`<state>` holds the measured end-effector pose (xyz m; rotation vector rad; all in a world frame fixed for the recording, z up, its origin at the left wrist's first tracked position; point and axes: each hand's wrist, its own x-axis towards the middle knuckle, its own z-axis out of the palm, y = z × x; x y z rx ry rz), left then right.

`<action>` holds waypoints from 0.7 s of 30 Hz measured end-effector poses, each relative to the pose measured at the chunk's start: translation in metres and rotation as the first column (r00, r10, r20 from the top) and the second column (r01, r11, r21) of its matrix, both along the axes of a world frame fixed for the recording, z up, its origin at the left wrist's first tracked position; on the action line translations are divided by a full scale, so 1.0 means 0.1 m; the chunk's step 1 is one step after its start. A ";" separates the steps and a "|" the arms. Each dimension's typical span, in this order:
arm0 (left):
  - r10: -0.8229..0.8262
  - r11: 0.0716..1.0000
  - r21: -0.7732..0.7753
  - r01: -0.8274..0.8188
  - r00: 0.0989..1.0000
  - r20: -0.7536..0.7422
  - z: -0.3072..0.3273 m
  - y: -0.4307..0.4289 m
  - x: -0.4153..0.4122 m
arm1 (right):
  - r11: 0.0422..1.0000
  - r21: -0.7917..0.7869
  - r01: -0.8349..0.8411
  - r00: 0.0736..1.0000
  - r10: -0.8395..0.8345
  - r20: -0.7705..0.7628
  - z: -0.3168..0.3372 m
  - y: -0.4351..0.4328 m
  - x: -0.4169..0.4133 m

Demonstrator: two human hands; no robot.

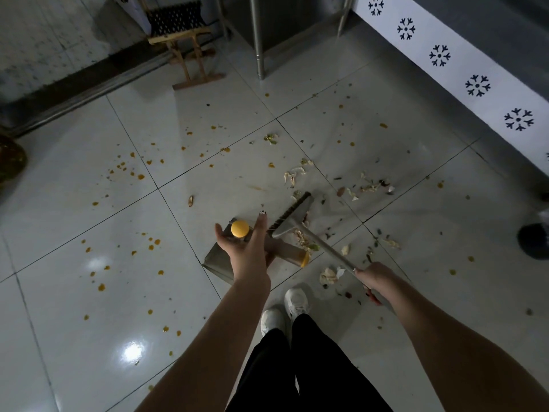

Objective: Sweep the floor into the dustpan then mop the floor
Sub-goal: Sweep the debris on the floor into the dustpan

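Head view. Saw left hand at yellow knob topping dustpan handle, fingers straight and spread, knob between thumb and forefinger; could not tell whether touching; found dustpan on tiled floor just ahead of white shoes; noted right hand curled tight round broom handle, bristles down beside dustpan; logged food scraps around broom, orange spots to left; wooden stool well beyond.
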<state>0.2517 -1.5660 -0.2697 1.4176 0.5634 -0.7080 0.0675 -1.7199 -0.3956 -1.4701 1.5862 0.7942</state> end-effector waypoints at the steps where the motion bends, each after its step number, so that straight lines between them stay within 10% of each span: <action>1: -0.021 1.000 -0.013 0.021 0.999 0.025 -0.01 0.02 0.00 | 1.000 -0.001 -0.012 1.000 0.012 -0.005 0.00 0.01 -0.01; 14: -0.293 0.956 0.065 0.287 0.903 0.315 0.04 0.19 -0.05 | 0.996 0.018 0.082 0.996 -0.081 -0.040 -0.03 0.09 -0.03; 21: -0.597 0.790 0.543 0.284 0.555 0.578 0.17 0.22 -0.01 | 0.999 0.015 0.040 0.999 -0.040 -0.024 0.04 0.15 0.01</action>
